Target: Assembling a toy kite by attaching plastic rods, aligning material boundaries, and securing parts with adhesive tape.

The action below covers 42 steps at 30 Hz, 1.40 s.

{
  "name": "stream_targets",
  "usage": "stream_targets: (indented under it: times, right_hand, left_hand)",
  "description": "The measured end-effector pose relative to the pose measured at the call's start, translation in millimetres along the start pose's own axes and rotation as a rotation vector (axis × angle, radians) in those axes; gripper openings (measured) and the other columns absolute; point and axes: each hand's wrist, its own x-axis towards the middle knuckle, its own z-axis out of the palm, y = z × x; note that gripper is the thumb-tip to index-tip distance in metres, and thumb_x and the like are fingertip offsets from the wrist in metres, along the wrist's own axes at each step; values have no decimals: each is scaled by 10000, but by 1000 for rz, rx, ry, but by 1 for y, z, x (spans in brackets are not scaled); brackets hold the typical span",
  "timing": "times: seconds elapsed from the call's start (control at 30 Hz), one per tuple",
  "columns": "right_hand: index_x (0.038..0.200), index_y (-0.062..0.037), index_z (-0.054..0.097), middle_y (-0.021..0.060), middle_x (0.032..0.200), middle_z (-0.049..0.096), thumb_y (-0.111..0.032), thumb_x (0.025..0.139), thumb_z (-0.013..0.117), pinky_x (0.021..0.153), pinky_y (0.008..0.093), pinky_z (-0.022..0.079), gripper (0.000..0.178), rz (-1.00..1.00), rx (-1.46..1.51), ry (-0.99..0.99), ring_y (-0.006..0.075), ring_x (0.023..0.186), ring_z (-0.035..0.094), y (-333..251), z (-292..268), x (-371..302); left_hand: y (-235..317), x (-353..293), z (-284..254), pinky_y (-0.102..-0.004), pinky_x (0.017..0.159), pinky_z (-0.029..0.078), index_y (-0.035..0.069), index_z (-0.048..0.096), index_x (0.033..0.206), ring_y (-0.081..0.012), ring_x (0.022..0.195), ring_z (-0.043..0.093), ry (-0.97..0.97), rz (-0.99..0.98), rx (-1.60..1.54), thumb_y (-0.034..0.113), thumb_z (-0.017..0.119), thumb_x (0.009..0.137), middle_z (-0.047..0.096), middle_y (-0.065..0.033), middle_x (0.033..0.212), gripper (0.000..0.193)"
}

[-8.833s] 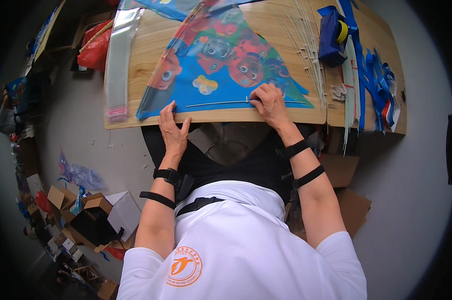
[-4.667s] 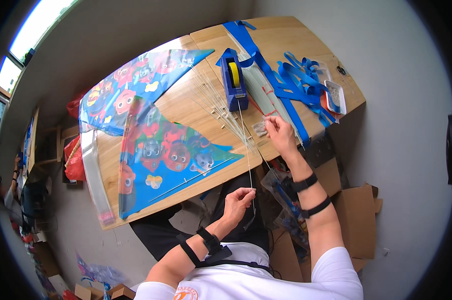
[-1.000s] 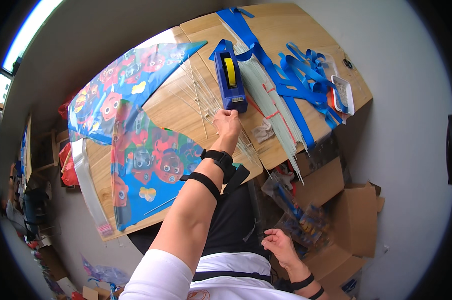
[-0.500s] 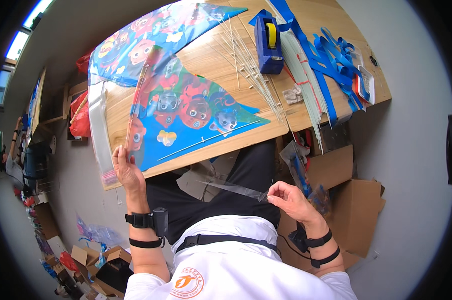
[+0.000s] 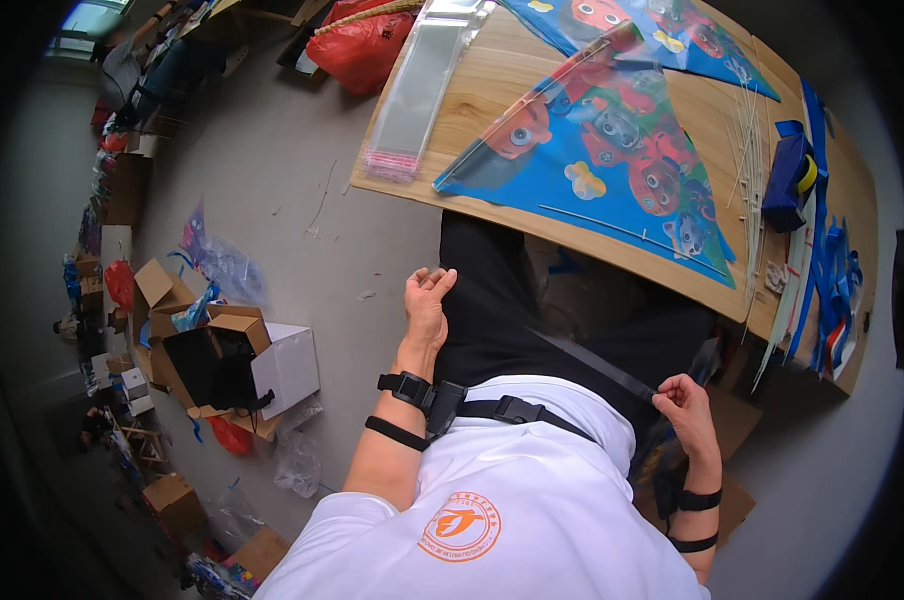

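The right hand [image 5: 684,405] sits at the 4 o'clock position of the view, beside the person's right hip. Its fingers are pinched together on one end of a strip of clear tape [image 5: 587,360]. The tape is narrow, transparent and glossy; against the black trousers it reads as a grey band. It runs straight from the pinch toward 10 o'clock, across the lap, and its far end hangs free above the thigh.

The left hand [image 5: 427,300] lies near the centre of the view, at the outer edge of the left thigh, palm toward the leg. Its fingers are loosely curled and slightly apart; it holds nothing.

At 1 o'clock, a wooden table [image 5: 492,80] carries a blue kite [image 5: 612,140] printed with cartoon figures. A thin white rod [image 5: 632,232] lies along the kite's near edge. A stack of clear plastic sleeves [image 5: 422,80] lies at the table's left end. A bundle of thin white rods [image 5: 750,170] lies to the right of the kite, and a blue tape dispenser [image 5: 787,180] stands just beside that bundle. Blue ribbons [image 5: 834,290] lie at the table's far right end.

Cardboard boxes [image 5: 222,355] stand on the floor at 9 o'clock.
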Motion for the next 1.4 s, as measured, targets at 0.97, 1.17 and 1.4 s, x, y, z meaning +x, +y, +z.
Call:
stream_targets:
  times: [0.97, 1.17, 1.4]
  right_hand:
    - [901, -73, 593, -36, 776, 549, -51, 842, 655, 622, 200, 418, 88, 183, 90, 9, 64, 670, 487, 29, -35, 50]
    - [877, -89, 582, -50, 763, 535, -64, 854, 642, 623, 191, 440, 69, 222, 147, 73, 55, 705, 508, 16, -16, 47]
    - [889, -56, 588, -24, 755, 581, -49, 856, 637, 637, 207, 472, 59, 116, 147, 66, 69, 698, 565, 40, -17, 52]
  left_hand:
    - [18, 4, 14, -220, 742, 463, 34, 666, 922, -81, 780, 574, -47, -90, 494, 124, 713, 850, 644, -3, 837, 125]
    - [14, 2, 9, -224, 768, 486, 7, 672, 910, -99, 796, 607, 37, -35, 555, 102, 733, 826, 666, -28, 850, 141]
    - [29, 3, 13, -230, 762, 492, -10, 687, 935, -110, 798, 610, 87, -212, 563, 76, 764, 789, 673, -40, 852, 186]
